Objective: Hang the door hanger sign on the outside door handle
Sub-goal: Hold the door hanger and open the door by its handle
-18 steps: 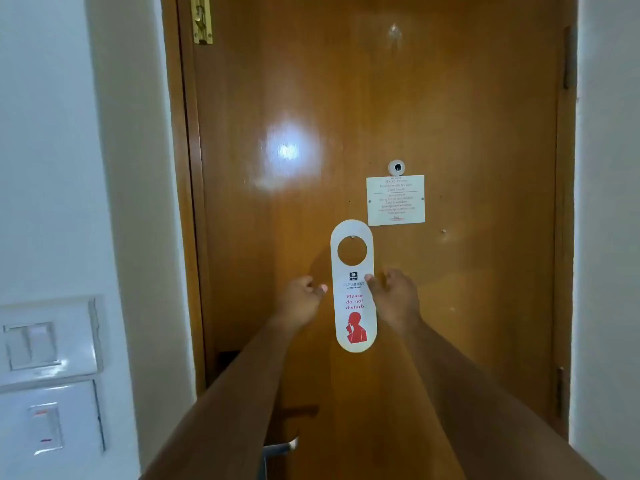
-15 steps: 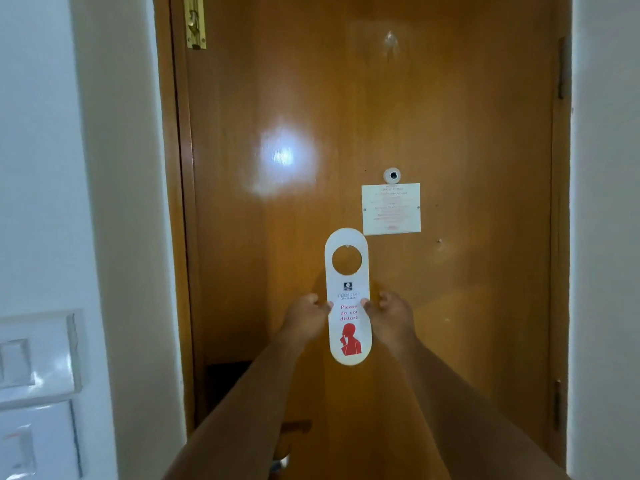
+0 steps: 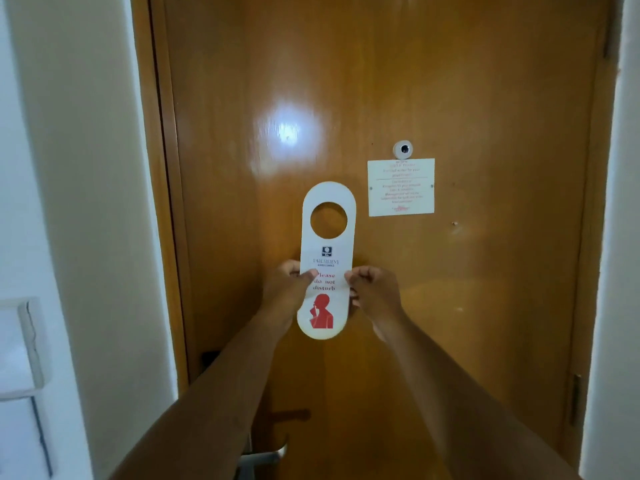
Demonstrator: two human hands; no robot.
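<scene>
A white door hanger sign (image 3: 327,237) with a round hole near its top and red "Please do not disturb" print stands upright in front of the wooden door (image 3: 450,98). My left hand (image 3: 289,289) pinches its left edge and my right hand (image 3: 372,292) pinches its right edge, both around mid-height. The door is shut. Its metal inside handle (image 3: 268,457) shows low down, partly hidden behind my left forearm. The outside handle is not in view.
A white notice card (image 3: 401,187) and a peephole (image 3: 402,149) are on the door to the right of the sign. White walls flank the door frame. Light switches (image 3: 24,348) sit on the left wall. A hinge (image 3: 575,398) is at the door's right edge.
The view has moved closer to the door and shifted right. Both hands keep their hold on the sign, which stays upright before the door.
</scene>
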